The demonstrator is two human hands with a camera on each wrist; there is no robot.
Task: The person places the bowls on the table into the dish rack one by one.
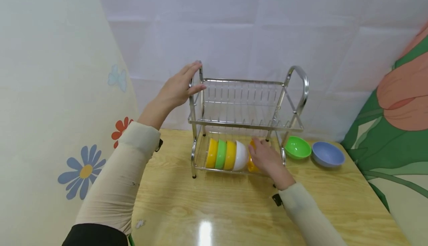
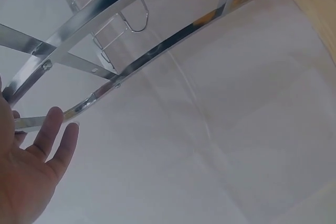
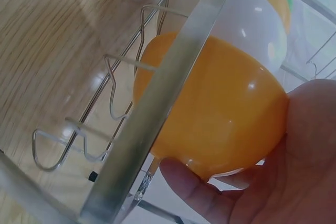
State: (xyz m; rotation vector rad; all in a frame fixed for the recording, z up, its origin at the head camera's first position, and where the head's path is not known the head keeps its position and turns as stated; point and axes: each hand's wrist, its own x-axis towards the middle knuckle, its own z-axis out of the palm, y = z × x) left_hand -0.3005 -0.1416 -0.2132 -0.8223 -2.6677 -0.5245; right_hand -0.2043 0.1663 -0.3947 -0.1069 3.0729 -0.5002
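Note:
A two-tier metal dish rack stands on the wooden table. My left hand holds the top of its left side frame, the bar passing between palm and fingers. Low at the right, my right hand grips an orange bowl on the lower tier, its fingers at the bowl's edge. This bowl stands on its side, partly behind the rack's front rail. Left of it, a white bowl, two yellow bowls and a green bowl stand on edge in a row.
Right of the rack, a bright green bowl and a blue bowl sit upright on the table. A white sheet hangs behind. Painted walls close in at both sides. The rack's upper tier overhangs the lower bowls.

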